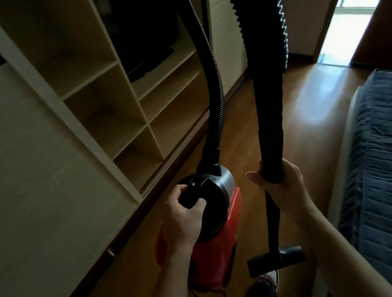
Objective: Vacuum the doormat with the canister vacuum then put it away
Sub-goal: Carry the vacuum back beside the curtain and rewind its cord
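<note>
A: What is seen around the hands?

B: Open shelving (118, 104) is seen beyond the left hand (184, 221); a bed (390, 158) is seen beside the right hand (283, 186).

A: And the vacuum?

B: The red canister (218, 245) is gripped by its black handle in the closed left hand. The wand (271, 163) is clamped in the right hand, the hose (206, 71) looped above, the floor nozzle (276, 260) hung below.

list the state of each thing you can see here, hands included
vacuum: lifted, held by its black handle
left hand: closed on the vacuum handle
right hand: closed around the wand
wand: upright, floor head hanging at the bottom
hose: looping up out of frame
shelves: open, mostly bare
</note>
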`<state>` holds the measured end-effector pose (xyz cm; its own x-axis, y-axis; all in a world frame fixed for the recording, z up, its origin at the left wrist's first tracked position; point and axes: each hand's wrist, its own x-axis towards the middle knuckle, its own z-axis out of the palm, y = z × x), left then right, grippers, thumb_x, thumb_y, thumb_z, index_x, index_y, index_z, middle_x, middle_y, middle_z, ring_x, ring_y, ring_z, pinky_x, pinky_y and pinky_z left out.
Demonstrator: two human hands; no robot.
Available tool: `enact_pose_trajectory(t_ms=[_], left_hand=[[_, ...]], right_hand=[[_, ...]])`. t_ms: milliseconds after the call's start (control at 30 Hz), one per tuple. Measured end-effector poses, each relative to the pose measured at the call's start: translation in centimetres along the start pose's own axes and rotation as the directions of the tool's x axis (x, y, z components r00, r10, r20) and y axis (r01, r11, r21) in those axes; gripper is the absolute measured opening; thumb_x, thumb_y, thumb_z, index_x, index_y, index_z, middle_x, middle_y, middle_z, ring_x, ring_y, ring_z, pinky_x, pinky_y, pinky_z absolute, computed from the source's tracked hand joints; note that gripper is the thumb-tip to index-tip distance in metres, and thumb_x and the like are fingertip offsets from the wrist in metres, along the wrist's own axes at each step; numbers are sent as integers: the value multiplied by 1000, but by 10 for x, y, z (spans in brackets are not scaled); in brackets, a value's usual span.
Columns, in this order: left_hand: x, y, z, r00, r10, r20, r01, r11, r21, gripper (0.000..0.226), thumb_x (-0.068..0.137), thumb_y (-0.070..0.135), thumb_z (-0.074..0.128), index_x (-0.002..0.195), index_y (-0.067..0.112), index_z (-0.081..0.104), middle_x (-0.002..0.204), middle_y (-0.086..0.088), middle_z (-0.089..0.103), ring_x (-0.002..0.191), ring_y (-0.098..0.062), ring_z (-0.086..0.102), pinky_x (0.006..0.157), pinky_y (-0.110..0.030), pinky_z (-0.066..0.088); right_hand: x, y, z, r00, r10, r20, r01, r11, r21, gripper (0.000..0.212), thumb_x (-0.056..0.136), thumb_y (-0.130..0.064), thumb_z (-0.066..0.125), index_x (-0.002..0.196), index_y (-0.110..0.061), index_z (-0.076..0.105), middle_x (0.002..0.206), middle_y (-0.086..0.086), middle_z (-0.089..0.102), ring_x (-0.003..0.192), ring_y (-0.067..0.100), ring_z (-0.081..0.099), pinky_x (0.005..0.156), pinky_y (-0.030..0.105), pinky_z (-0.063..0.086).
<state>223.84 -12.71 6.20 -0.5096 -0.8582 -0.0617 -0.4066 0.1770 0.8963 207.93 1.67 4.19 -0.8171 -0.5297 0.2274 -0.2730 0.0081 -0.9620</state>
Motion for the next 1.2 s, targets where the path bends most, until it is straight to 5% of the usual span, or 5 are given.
enact_pose_trajectory(t_ms=[167,367,767,1100,1200], left_hand=[[69,38,75,996,2,90,-3,1000,10,15,80,8,71,88,18,63,77,6,64,63,4,60,53,-18,51],[136,92,147,992,38,123,-34,999,-31,23,80,7,71,83,27,60,81,4,64,74,-9,63,57,-22,49],[270,148,230,978,114,174,-108,993,-41,27,77,9,72,78,33,59,77,6,65,73,-11,64,59,-30,54],[449,173,297,936,149,318,-115,985,-125,30,77,2,72,78,30,60,74,7,63,66,3,62,49,-13,48],[499,187,310,927,153,343,-120,986,-118,29,76,5,73,77,31,59,72,7,63,64,-6,62,47,-15,45]], right_hand=[[80,29,-43,1000,12,-29,-13,999,-30,40,78,-9,82,70,-38,56,67,4,56,55,12,48,52,22,44],[172,49,-89,994,-31,-106,25,998,-56,45,77,-2,82,79,-38,55,66,-18,60,58,2,51,54,12,43],[306,84,-116,982,-82,-170,72,995,-64,46,79,-12,81,73,-51,58,60,-14,50,55,4,41,53,20,39],[485,137,-85,963,-38,-267,-7,986,-165,49,79,-8,83,72,-49,57,63,-9,53,57,8,47,54,27,43],[529,140,-75,959,-45,-280,-1,987,-162,49,79,-7,82,72,-48,58,62,-9,53,56,8,47,53,25,43]])
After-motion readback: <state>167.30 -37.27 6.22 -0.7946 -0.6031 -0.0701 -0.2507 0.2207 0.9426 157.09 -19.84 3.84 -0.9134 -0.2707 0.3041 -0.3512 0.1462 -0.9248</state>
